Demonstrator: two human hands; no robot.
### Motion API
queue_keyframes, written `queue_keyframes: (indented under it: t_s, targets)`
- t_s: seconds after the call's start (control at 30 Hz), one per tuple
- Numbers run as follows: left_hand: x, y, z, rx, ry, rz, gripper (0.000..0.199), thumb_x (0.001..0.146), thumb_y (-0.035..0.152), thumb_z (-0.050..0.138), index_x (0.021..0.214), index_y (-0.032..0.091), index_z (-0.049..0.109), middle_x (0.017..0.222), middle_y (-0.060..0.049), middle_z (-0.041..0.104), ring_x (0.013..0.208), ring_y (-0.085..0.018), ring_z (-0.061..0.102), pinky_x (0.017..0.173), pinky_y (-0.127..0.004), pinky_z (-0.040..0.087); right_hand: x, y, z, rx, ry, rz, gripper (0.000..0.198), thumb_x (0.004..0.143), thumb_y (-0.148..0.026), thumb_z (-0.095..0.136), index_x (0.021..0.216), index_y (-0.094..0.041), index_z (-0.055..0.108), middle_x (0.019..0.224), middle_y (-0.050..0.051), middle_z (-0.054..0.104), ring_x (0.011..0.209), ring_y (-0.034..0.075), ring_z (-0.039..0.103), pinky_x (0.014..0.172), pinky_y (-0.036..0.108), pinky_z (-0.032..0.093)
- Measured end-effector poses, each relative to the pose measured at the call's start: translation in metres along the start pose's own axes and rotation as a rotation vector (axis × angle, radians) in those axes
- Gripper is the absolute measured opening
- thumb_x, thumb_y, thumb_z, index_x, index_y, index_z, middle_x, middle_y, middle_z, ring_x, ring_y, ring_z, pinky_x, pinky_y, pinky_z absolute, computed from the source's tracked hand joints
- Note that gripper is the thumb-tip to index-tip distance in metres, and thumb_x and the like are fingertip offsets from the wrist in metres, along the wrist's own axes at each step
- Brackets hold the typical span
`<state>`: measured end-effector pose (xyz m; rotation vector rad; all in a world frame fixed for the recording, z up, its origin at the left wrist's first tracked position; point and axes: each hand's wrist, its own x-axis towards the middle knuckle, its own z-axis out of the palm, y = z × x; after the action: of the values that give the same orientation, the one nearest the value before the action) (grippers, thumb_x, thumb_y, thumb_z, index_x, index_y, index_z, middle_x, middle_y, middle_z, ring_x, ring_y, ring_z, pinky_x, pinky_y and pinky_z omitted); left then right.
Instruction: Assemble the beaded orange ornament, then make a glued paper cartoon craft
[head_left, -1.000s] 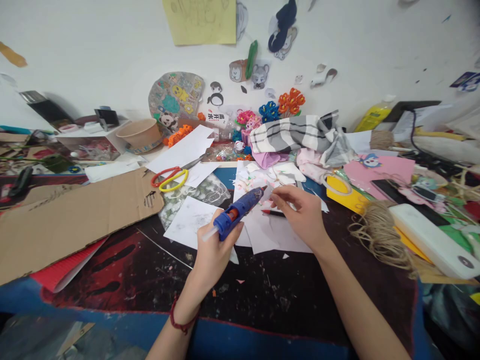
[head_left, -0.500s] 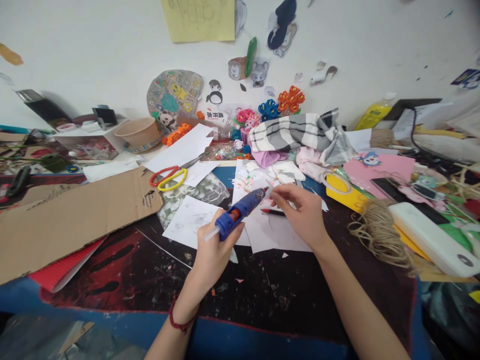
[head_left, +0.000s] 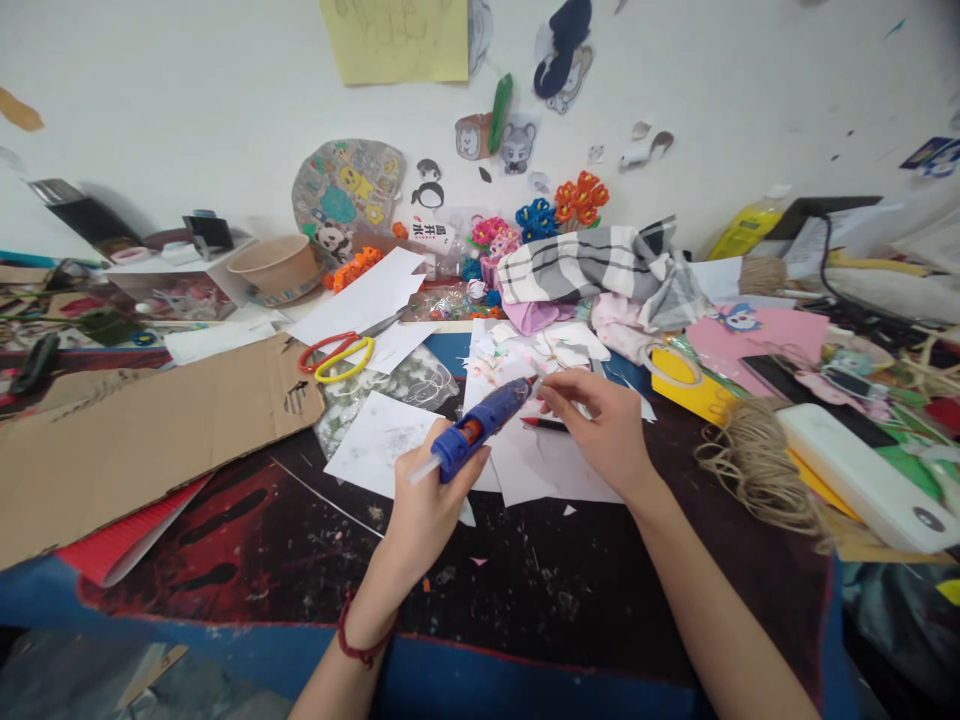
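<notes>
A blue glue gun (head_left: 484, 425) is gripped in my left hand (head_left: 427, 490), its nozzle pointing up and to the right. The end of a clear glue stick (head_left: 425, 468) juts out of its back. My right hand (head_left: 600, 420) is closed in a pinch right by the nozzle; a small pale piece seems to be at the fingertips, too small to name. White paper sheets (head_left: 540, 472) lie under both hands. A red-tipped black pencil (head_left: 545, 424) rests on the paper just below my right fingers.
Scissors (head_left: 334, 360) with red and yellow handles lie on paper beside a large cardboard piece (head_left: 165, 430). To the right are a twine bundle (head_left: 757, 470) and a white oblong case (head_left: 870, 480). A checkered cloth (head_left: 592, 265) lies at the back near crafted flowers (head_left: 581, 203).
The right fingertips and the glue gun's nozzle have come slightly closer together. Otherwise both hands keep nearly the same position.
</notes>
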<state>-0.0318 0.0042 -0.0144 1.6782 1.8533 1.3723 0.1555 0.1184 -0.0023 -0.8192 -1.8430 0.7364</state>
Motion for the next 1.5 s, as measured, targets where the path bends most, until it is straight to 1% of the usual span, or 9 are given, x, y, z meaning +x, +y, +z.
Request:
queue_keyframes:
  t_s: [0.4,0.7,0.83,1.23,1.5]
  targets:
    - [-0.0004,0.0002,0.0005,0.017,-0.027,0.004,0.019,0.090,0.033,0.060,0.078,0.018,0.055,0.058,0.005,0.047,0.050,-0.009,0.039,0.048,-0.020,0.033,0.0002,0.0000,-0.0001,0.028,0.008,0.004,0.008,0.093,-0.028,0.063,0.089,-0.023,0.068,0.086,0.001,0.069,0.069,0.015,0.067,0.071,0.032,0.055]
    - [0.0008,-0.0007,0.0008,0.004,-0.029,0.041,0.022,0.089,0.032,0.060,0.076,0.019,0.049,0.056,0.007,0.041,0.050,-0.008,0.036,0.047,-0.019,0.031,0.0001,0.0019,-0.0008,0.056,0.026,0.007,0.009,0.093,-0.027,0.063,0.089,-0.022,0.069,0.082,0.001,0.069,0.066,0.014,0.067,0.069,0.031,0.055]
    - [0.0002,-0.0010,0.0014,0.006,-0.036,0.034,0.024,0.089,0.032,0.061,0.075,0.020,0.047,0.056,0.007,0.039,0.050,-0.008,0.035,0.047,-0.019,0.030,0.0003,0.0025,-0.0007,0.069,0.029,0.007,0.008,0.092,-0.027,0.064,0.089,-0.021,0.069,0.082,0.001,0.069,0.065,0.014,0.066,0.068,0.030,0.055]
    - [-0.0005,-0.0020,0.0013,0.010,-0.053,0.049,0.026,0.089,0.032,0.062,0.075,0.020,0.044,0.056,0.008,0.042,0.050,-0.007,0.036,0.047,-0.018,0.031,0.0004,0.0029,-0.0005,0.122,0.073,0.043,0.009,0.091,-0.029,0.067,0.089,-0.020,0.071,0.081,0.002,0.071,0.064,0.013,0.066,0.066,0.029,0.055]
    - [-0.0004,-0.0005,0.0015,0.029,-0.057,0.061,0.027,0.089,0.031,0.061,0.074,0.021,0.041,0.055,0.008,0.040,0.049,-0.007,0.035,0.046,-0.018,0.030,0.0008,0.0032,0.0004,0.164,0.106,0.066,0.010,0.090,-0.029,0.067,0.089,-0.020,0.071,0.079,0.002,0.071,0.063,0.013,0.066,0.064,0.028,0.055]
